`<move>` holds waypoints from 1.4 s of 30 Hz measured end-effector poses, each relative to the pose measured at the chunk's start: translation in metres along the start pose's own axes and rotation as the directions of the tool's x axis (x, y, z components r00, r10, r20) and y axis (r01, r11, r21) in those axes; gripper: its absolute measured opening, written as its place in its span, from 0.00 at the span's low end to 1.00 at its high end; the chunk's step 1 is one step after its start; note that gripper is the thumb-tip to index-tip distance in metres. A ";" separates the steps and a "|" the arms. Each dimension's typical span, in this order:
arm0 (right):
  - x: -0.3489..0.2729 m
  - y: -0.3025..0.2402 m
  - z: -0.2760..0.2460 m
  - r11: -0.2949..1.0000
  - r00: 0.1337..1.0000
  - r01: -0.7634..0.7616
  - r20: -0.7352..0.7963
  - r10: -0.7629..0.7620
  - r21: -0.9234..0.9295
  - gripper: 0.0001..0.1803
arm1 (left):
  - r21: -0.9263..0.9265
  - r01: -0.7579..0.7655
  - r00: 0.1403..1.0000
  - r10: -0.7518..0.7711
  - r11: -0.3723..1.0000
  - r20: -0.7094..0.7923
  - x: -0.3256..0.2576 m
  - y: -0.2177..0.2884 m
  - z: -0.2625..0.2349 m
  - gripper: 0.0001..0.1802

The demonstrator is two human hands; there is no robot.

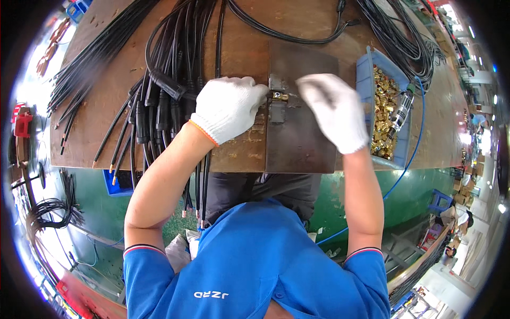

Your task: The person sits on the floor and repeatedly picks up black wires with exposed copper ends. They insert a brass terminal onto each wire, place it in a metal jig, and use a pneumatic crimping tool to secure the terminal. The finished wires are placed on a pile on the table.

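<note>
My left hand, in a white knitted glove, is closed at the left edge of a dark metal plate. Its fingertips meet a small brass fitting that sits between the metal blocks of a fixture on the plate. Whatever the fingers hold is hidden by the glove. My right hand, gloved too, is over the plate's right part, apart from the fitting. Motion smears its fingers, so their grip does not show.
Black cables with thick connectors lie left of my left hand. More cables spread at far left and a coil at far right. Right of my right hand, a blue bin holds brass fittings and an air tool on a blue hose.
</note>
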State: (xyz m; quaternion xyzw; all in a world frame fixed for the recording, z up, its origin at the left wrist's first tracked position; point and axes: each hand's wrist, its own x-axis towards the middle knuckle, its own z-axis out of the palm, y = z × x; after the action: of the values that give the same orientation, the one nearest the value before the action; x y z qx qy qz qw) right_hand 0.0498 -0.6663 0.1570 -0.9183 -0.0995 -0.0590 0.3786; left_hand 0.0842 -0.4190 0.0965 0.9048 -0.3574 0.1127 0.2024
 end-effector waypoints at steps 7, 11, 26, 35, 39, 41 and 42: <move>-0.064 0.125 -0.154 0.754 0.777 -0.484 -0.614 0.138 -0.444 0.28 | -0.023 -0.035 0.999 0.034 0.999 -0.043 0.006 0.005 -0.002 0.06; -0.068 0.122 -0.162 0.721 0.732 -0.632 -0.526 0.434 -0.284 0.37 | -0.020 -0.012 1.000 0.012 1.000 0.011 0.008 0.007 -0.005 0.08; -0.047 0.067 -0.159 0.360 0.871 0.171 -0.311 0.379 0.917 0.22 | 0.030 -0.010 1.000 0.009 1.000 0.012 0.002 0.000 -0.001 0.08; 0.032 0.021 -0.079 0.101 0.968 0.237 -0.244 0.060 0.966 0.15 | 0.033 -0.025 0.999 0.025 0.999 0.021 0.007 0.003 -0.003 0.09; 0.044 0.005 -0.023 0.138 0.981 0.172 -0.182 0.068 0.975 0.11 | 0.043 -0.010 0.998 0.008 0.999 0.055 0.007 0.004 -0.006 0.09; 0.045 -0.009 0.001 0.160 0.976 0.192 -0.206 0.075 0.968 0.11 | 0.039 -0.007 0.998 0.005 0.999 0.059 0.007 0.004 -0.005 0.09; 0.046 -0.016 0.011 0.157 0.965 0.238 -0.252 0.075 0.958 0.11 | 0.036 -0.006 0.999 0.004 0.999 0.055 0.007 0.004 -0.004 0.09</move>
State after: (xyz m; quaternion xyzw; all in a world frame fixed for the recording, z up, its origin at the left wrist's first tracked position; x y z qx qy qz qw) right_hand 0.0908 -0.6409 0.1689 -0.4320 -0.1168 -0.1116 0.8873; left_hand 0.0861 -0.4238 0.1036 0.9101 -0.3631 0.0951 0.1757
